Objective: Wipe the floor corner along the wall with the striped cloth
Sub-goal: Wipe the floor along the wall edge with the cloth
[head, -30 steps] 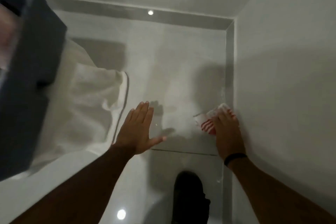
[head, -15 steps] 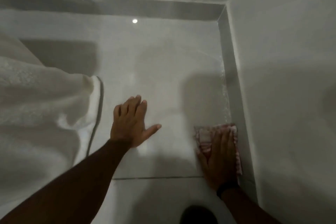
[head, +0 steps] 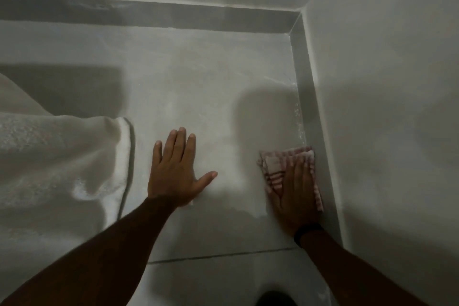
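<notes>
The red-and-white striped cloth [head: 275, 166] lies flat on the pale tiled floor, its right edge against the grey skirting [head: 306, 112] of the right wall. My right hand [head: 296, 194] presses down on it with fingers flat, covering the cloth's near half. My left hand [head: 176, 169] rests palm-down on the bare floor to the left, fingers spread, holding nothing. The floor corner [head: 291, 35] where the two skirtings meet is farther ahead. Small white specks lie along the skirting beyond the cloth.
A white towel-like fabric [head: 57, 164] with a dark edge covers the floor at left. A dark shoe tip [head: 275, 299] shows at the bottom edge. A grout line [head: 223, 254] crosses the floor near my wrists. The right wall [head: 385, 107] stands close by.
The view has tilted toward the corner and the dark object at upper left has left the frame. My right hand went from gripping the bunched cloth to pressing it flat against the skirting.
</notes>
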